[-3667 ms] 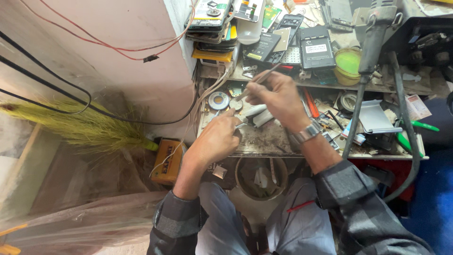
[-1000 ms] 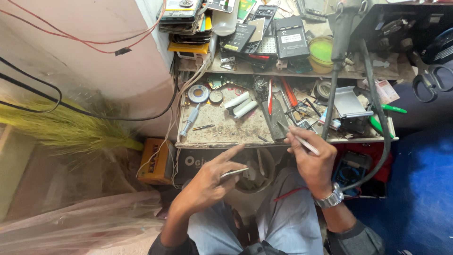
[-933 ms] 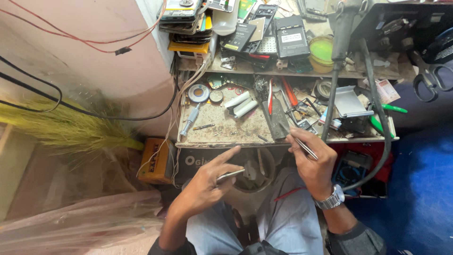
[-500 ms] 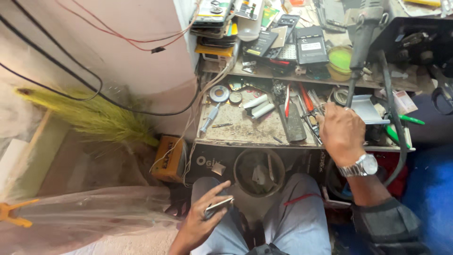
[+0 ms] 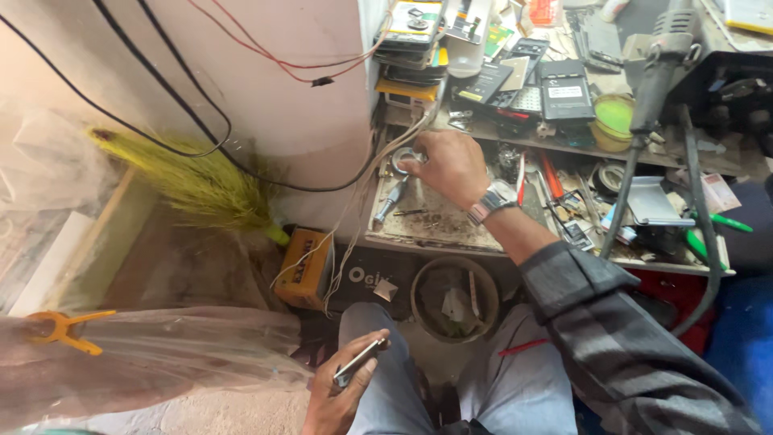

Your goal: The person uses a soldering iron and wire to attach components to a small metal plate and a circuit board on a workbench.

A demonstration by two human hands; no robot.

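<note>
1. The cluttered table (image 5: 435, 229) fills the frame from 12 to 3 o'clock.
2. The right hand (image 5: 447, 165), which half a second ago sat at 2 o'clock, has crossed to the table's 11 o'clock corner, its grip closing around a metal ring (image 5: 404, 158).
3. The left hand (image 5: 342, 395) stays low at 6 o'clock, grip clamped on a thin phone (image 5: 357, 362), so both things are now in hand.

The person wears a dark grey plaid shirt with its sleeve (image 5: 636, 338) pushed up past the forearm, a silver metal-band wristwatch (image 5: 493, 200) on the right wrist, and light grey trousers (image 5: 515, 387).
</note>
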